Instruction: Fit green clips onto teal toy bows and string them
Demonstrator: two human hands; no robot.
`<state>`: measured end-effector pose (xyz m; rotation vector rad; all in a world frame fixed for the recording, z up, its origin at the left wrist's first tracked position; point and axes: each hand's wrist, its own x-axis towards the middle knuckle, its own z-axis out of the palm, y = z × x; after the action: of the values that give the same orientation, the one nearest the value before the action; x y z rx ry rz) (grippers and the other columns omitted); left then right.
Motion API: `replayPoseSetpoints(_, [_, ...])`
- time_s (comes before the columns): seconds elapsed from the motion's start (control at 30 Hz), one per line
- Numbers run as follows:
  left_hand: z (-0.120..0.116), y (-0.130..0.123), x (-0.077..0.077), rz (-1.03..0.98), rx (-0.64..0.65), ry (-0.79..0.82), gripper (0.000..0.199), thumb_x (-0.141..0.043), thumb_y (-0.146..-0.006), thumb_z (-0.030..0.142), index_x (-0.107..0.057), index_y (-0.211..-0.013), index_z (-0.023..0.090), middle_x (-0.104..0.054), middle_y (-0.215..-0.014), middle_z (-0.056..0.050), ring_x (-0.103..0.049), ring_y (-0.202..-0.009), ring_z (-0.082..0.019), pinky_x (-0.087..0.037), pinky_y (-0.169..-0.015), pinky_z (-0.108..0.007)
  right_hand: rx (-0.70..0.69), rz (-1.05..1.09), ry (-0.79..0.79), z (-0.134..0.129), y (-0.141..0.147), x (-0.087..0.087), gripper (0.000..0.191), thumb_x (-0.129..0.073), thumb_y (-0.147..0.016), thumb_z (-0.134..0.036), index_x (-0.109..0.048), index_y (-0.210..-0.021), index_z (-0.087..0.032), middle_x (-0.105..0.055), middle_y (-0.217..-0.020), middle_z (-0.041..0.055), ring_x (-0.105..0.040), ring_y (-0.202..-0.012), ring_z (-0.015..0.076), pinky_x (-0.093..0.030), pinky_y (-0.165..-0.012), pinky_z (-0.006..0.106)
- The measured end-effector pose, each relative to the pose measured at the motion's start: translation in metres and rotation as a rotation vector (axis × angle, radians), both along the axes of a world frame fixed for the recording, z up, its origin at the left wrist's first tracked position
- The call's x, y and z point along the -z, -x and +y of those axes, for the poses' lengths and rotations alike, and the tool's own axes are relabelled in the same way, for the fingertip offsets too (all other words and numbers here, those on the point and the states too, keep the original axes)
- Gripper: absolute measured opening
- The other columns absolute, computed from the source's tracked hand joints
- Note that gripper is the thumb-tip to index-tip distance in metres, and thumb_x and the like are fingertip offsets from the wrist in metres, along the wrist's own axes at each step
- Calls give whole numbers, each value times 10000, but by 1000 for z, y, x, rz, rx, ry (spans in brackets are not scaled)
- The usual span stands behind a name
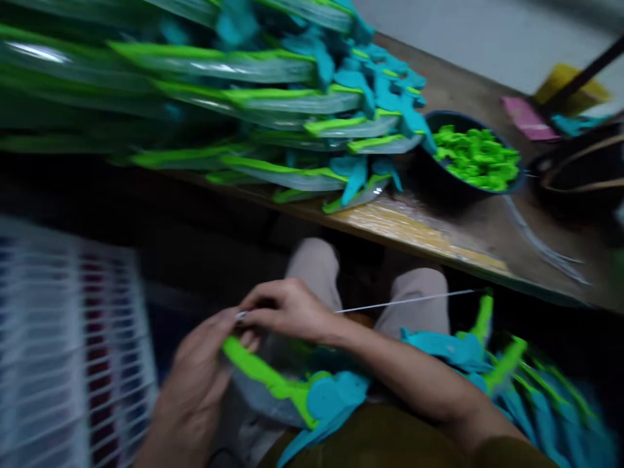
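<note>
My left hand [202,370] is closed around the tip of a lime-green and teal plastic piece with a clear, film-like body [268,377]. The piece lies tilted over my lap, its teal end [334,396] toward my body. At that tip my right hand [290,312] is closed, fingers pinching a small white bit that looks like the end of a string. From behind this hand a thin white string [404,301] runs taut to the right, to a bunch of similar green and teal pieces [526,383] beside my right arm. Motion blurs the fingertips.
A wooden table [390,224] ahead bears a large pile of the same pieces [292,101]. A dark bowl [468,185] holds small lime-green parts [480,156]. Loose white strings [541,244], a pink item [529,119] and a dark bag-like thing [580,172] lie right. White slatted crates [73,351] stand left.
</note>
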<state>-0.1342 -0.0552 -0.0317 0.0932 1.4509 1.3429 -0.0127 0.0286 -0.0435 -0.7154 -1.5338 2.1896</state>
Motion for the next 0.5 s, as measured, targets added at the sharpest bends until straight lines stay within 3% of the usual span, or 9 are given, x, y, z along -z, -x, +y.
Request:
replayPoseSetpoints(0.07, [1,3,-2,-40,14,-37,600,-1011,-347,407,-632,-699,103,-562,-491,22,-513,-443,-102,-455,-426,-204,28,10,14,1,1,2,121,-727,-896,-247,-645,-891,-157,-666,-691,-27,-672,-615,137,-552,-612,229])
replayPoseSetpoints(0.23, [1,3,2,-88,39,-122,500,-966,-513,430,-632,-719,119,-550,-515,26,-505,-451,-86,-447,-444,-191,158,-82,-239,0,3,-1,223,-743,-840,-341,-648,-771,-151,-673,-714,15,-645,-662,141,-473,-602,227])
replayPoseSetpoints(0.37, [-4,5,5,-108,80,-161,480,-947,-582,464,-635,-702,119,-531,-504,27,-505,-447,-85,-443,-453,-190,52,-54,-141,-3,3,-3,285,-685,-872,-422,-588,-791,-167,-691,-694,30,-686,-641,179,-515,-596,257])
replayPoseSetpoints(0.5, [-7,5,8,-105,62,-164,483,-951,-571,468,-642,-702,120,-527,-523,30,-507,-451,-86,-436,-443,-188,-76,-57,-92,1,-1,-7,250,-652,-888,-387,-529,-825,-178,-701,-708,31,-699,-654,189,-522,-592,255])
